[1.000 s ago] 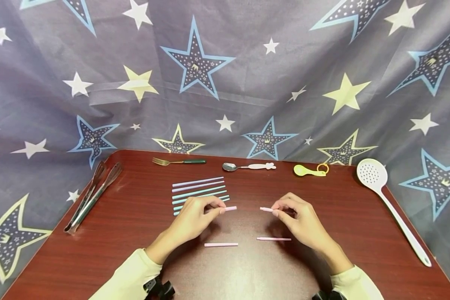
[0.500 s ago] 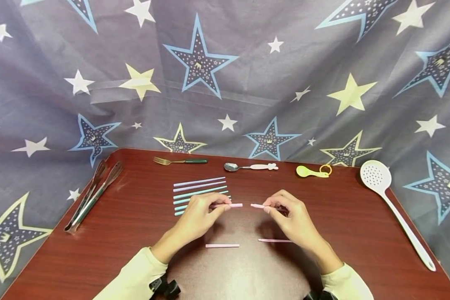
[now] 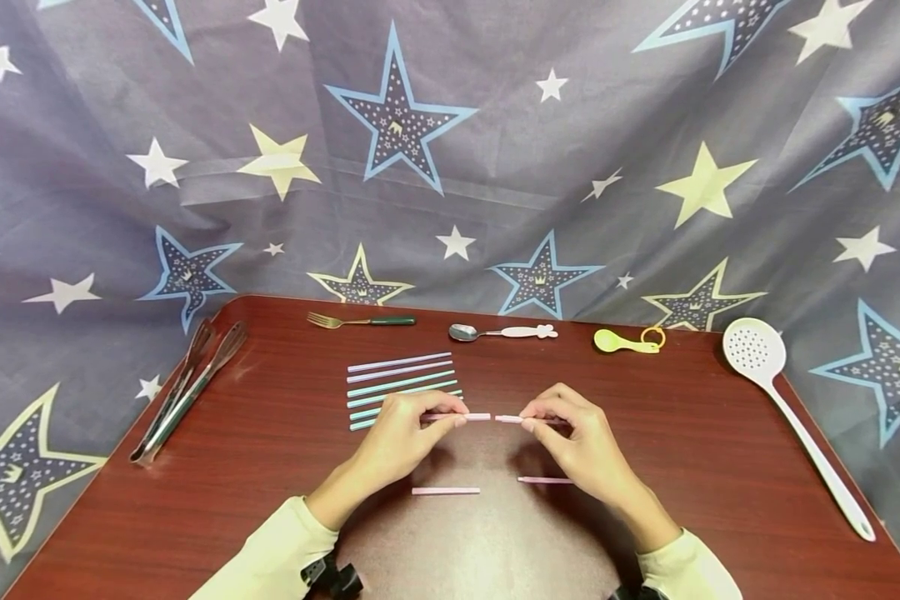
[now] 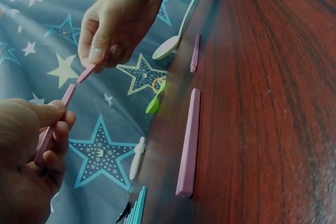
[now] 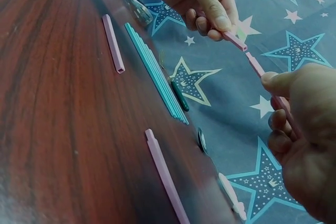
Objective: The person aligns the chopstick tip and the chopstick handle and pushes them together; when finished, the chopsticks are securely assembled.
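My left hand point(image 3: 402, 431) pinches a pink chopstick piece point(image 3: 478, 417) with a hollow square end, clear in the right wrist view. Facing it, my right hand point(image 3: 579, 435) pinches a second pink chopstick piece point(image 3: 507, 419) whose tip is narrowed. The two ends point at each other across a small gap, above the table. On the table nearer the front lie a thicker pink piece point(image 3: 446, 491) and, partly hidden by my right hand, a thinner pink piece point(image 3: 543, 480) with a narrowed tip. Behind my left hand, purple point(image 3: 399, 365) and teal chopsticks point(image 3: 401, 384) lie side by side, some partly covered.
Along the back edge of the brown table point(image 3: 270, 517) lie a fork point(image 3: 362, 321), a spoon point(image 3: 503, 332) and a yellow measuring spoon point(image 3: 626, 341). Tongs point(image 3: 189, 393) rest at the left, a white slotted ladle point(image 3: 797, 428) at the right. A star-printed curtain point(image 3: 450, 150) hangs behind.
Both hands have come closer together, the left moving right and the right moving left. The gap between the two held pink chopstick pieces has narrowed to a sliver.
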### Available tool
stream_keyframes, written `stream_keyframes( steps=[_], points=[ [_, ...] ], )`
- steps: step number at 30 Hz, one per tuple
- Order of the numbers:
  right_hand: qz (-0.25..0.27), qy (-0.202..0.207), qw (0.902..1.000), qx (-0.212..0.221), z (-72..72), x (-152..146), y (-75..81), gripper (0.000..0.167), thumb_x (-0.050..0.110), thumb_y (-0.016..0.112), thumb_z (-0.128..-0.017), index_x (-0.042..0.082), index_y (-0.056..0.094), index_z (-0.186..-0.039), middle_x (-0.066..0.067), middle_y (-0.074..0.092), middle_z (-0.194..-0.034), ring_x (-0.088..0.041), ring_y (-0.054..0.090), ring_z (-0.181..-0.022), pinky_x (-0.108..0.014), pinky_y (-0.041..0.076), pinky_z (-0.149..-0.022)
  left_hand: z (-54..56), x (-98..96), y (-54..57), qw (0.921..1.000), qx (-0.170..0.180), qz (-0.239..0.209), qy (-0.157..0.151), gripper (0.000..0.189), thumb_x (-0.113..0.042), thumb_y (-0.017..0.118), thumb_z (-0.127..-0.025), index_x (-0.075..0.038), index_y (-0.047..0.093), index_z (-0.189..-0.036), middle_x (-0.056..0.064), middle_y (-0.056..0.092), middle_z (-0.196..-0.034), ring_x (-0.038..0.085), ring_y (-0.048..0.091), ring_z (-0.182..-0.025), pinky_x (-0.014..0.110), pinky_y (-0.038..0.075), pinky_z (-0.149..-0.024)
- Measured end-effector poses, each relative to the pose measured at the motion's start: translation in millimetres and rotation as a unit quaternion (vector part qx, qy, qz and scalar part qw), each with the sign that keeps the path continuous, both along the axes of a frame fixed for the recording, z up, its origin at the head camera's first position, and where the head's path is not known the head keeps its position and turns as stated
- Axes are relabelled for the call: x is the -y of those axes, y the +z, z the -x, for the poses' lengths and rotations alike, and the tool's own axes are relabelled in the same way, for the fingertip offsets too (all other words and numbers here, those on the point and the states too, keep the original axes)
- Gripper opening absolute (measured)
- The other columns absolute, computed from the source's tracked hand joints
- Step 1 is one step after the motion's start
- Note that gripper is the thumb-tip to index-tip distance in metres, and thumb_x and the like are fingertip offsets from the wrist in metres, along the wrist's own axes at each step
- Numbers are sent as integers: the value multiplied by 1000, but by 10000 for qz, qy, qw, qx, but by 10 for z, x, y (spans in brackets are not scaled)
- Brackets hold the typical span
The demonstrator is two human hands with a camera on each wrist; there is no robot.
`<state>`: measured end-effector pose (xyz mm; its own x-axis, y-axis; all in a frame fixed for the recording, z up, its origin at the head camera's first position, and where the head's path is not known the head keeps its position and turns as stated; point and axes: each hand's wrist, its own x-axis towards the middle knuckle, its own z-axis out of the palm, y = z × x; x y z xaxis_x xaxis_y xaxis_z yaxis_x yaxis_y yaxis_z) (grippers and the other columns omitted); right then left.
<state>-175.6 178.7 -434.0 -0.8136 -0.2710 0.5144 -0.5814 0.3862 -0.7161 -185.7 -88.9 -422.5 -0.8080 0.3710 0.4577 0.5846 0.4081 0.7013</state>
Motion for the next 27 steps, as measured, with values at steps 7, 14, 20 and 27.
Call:
stream_keyframes(
  steps=[7, 14, 20, 27],
  points=[
    [3, 7, 10000, -33, -3, 16, 2, 16, 3, 80, -88, 18, 77, -93, 6, 66, -90, -5, 59, -76, -16, 49, -65, -20, -7, -9, 9998, 187, 40, -17, 3, -16, 77, -94, -19, 78, -95, -7, 77, -88, -1, 58, -72, 19, 51, -67],
    [-23, 23, 10000, -52, -14, 32, 9, 14, 2, 79, -88, 15, 77, -92, 6, 66, -90, -6, 59, -76, -17, 49, -64, -32, -11, -15, 9997, 260, 20, -44, 3, -17, 76, -95, -17, 78, -97, -6, 77, -88, -1, 56, -70, 19, 49, -64],
    [16, 22, 10000, -63, -25, 44, 11, 14, 1, 79, -88, 15, 77, -91, 6, 66, -90, -5, 59, -75, -16, 49, -64, -26, -22, -15, 9996, 285, -5, -89, 3, -16, 75, -95, -17, 77, -97, -5, 77, -88, -1, 58, -71, 19, 50, -64],
    [-4, 20, 9999, -137, -38, 77, 14, 16, 1, 79, -88, 16, 76, -92, 5, 66, -89, -5, 58, -76, -18, 50, -64, -26, -39, -33, 9997, 228, 78, -27, 5, -20, 74, -96, -15, 76, -96, -5, 77, -89, -1, 59, -73, 19, 51, -66]
  ],
)
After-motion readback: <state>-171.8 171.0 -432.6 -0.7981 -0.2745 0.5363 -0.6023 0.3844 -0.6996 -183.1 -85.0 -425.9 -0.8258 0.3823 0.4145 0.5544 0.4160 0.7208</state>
